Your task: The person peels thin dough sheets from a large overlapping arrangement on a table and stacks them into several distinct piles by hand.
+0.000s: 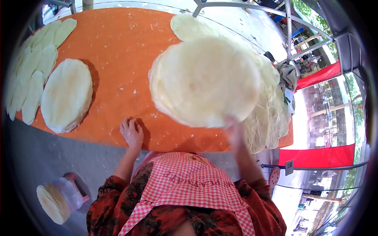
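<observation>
My right hand (233, 131), smeared by motion, grips the near edge of a large round flatbread (208, 78). The pale sheet is blurred and lies over or just above a stack of flatbreads (156, 92), whose layered edge shows at the left. Whether the sheet touches the stack, I cannot tell. My left hand (132, 133) rests on the orange tabletop (114, 51) near its front edge, fingers apart and slightly bent, with nothing in it. Left of that hand stands another thick round stack of flatbreads (67, 94), faintly browned on top.
Overlapping thin flatbreads cover the table's left end (37, 63) and right side (271, 106). Below at left, more flatbreads (53, 204) sit by a pink stool (76, 188) wrapped in clear plastic. A grey cloth (287, 74) and metal frame (289, 31) stand at the right.
</observation>
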The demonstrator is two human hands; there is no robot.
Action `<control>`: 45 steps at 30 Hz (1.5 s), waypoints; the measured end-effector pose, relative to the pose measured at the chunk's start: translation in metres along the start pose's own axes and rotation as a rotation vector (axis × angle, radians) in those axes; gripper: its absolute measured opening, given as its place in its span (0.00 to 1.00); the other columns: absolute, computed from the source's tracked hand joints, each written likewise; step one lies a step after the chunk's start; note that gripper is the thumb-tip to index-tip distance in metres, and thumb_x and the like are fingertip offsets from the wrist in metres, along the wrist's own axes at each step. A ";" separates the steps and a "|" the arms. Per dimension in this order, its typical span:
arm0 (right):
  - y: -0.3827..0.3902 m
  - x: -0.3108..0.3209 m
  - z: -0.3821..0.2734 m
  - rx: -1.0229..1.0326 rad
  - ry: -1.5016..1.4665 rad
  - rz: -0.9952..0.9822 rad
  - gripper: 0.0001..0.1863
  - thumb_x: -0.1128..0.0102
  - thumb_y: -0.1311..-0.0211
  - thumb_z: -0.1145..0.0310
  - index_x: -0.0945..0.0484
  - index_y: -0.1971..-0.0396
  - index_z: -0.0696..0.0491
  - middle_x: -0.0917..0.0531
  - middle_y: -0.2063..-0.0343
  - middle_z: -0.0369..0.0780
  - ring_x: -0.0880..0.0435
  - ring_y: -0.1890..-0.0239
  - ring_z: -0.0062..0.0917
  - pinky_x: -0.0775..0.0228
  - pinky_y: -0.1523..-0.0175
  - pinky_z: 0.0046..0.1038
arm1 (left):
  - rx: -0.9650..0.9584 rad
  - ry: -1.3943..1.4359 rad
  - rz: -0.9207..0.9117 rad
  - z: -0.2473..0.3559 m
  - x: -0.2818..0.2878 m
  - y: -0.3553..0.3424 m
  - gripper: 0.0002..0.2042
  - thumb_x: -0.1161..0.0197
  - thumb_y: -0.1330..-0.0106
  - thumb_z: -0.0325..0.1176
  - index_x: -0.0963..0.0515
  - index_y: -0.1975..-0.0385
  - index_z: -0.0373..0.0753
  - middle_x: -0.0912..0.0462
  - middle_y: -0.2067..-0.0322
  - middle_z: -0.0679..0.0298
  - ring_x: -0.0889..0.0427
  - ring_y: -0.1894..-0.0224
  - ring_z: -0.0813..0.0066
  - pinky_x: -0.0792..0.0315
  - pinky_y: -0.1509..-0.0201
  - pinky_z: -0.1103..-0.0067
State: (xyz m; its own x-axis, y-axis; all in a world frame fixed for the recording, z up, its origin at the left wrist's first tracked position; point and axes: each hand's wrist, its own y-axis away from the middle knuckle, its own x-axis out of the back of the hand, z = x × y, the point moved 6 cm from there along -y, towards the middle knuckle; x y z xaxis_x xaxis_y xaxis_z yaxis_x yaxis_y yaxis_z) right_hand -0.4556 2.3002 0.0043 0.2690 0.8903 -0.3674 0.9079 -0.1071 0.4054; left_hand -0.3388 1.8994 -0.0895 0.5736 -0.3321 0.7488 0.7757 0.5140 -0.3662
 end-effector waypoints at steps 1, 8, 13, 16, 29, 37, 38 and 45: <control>0.003 0.006 0.039 -0.078 -0.004 -0.110 0.20 0.43 0.41 0.74 0.30 0.48 0.53 0.23 0.58 0.37 0.22 0.55 0.27 0.26 0.54 0.31 | -0.003 0.084 -0.009 -0.002 -0.002 -0.005 0.12 0.39 0.46 0.25 0.26 0.60 0.38 0.29 0.52 0.52 0.30 0.51 0.51 0.35 0.47 0.63; 0.027 0.025 0.105 -0.949 0.198 -0.256 0.21 0.41 0.37 0.58 0.29 0.51 0.58 0.22 0.50 0.50 0.19 0.52 0.38 0.25 0.48 0.36 | 0.067 0.242 0.078 -0.038 -0.025 -0.115 0.12 0.40 0.44 0.23 0.27 0.60 0.35 0.28 0.54 0.49 0.30 0.50 0.49 0.34 0.45 0.65; -0.078 -0.031 -0.015 -0.454 1.072 -0.466 0.16 0.46 0.37 0.59 0.24 0.58 0.57 0.16 0.65 0.43 0.15 0.65 0.28 0.22 0.64 0.26 | 0.045 0.096 0.059 -0.025 -0.079 -0.194 0.12 0.40 0.41 0.29 0.27 0.57 0.37 0.29 0.51 0.51 0.31 0.48 0.51 0.35 0.44 0.65; -0.188 -0.088 -0.052 -0.249 0.885 -0.388 0.12 0.43 0.38 0.63 0.23 0.62 0.56 0.16 0.67 0.40 0.15 0.66 0.26 0.22 0.66 0.26 | -0.042 -0.211 0.047 0.002 -0.109 -0.216 0.13 0.42 0.38 0.35 0.26 0.56 0.39 0.30 0.47 0.53 0.33 0.44 0.54 0.39 0.41 0.63; -0.591 -0.185 -0.025 0.076 0.310 0.328 0.09 0.33 0.52 0.73 0.26 0.73 0.54 0.21 0.77 0.42 0.25 0.84 0.29 0.36 0.84 0.29 | -0.024 -0.345 -0.077 -0.008 -0.122 -0.211 0.14 0.45 0.39 0.34 0.27 0.54 0.41 0.32 0.45 0.53 0.35 0.42 0.51 0.42 0.39 0.60; -0.423 -0.085 -0.151 0.093 0.372 -0.007 0.09 0.35 0.49 0.69 0.25 0.70 0.54 0.25 0.78 0.34 0.28 0.81 0.21 0.36 0.80 0.24 | -0.070 -0.346 -0.034 -0.008 -0.126 -0.219 0.15 0.46 0.40 0.34 0.27 0.54 0.40 0.30 0.47 0.53 0.34 0.45 0.52 0.42 0.40 0.61; -0.418 -0.043 -0.133 0.053 0.450 0.035 0.11 0.34 0.49 0.67 0.24 0.68 0.54 0.24 0.78 0.34 0.28 0.81 0.22 0.35 0.79 0.24 | -0.074 -0.336 -0.037 -0.005 -0.130 -0.222 0.15 0.46 0.40 0.34 0.27 0.54 0.40 0.30 0.47 0.53 0.34 0.45 0.52 0.42 0.40 0.61; -0.408 0.043 -0.089 0.141 1.061 0.357 0.18 0.32 0.49 0.64 0.23 0.60 0.57 0.19 0.71 0.36 0.22 0.77 0.21 0.29 0.76 0.25 | -0.100 -0.361 -0.040 -0.008 -0.129 -0.220 0.14 0.46 0.41 0.34 0.26 0.55 0.40 0.30 0.47 0.54 0.34 0.44 0.52 0.43 0.39 0.62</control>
State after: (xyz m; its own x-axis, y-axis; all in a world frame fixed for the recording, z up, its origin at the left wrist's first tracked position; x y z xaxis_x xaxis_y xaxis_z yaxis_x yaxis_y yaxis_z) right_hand -0.8432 2.4211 -0.1025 0.1722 0.7173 0.6752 0.8798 -0.4202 0.2220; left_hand -0.5814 1.8231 -0.1104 0.4261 -0.0414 0.9038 0.8279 0.4207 -0.3710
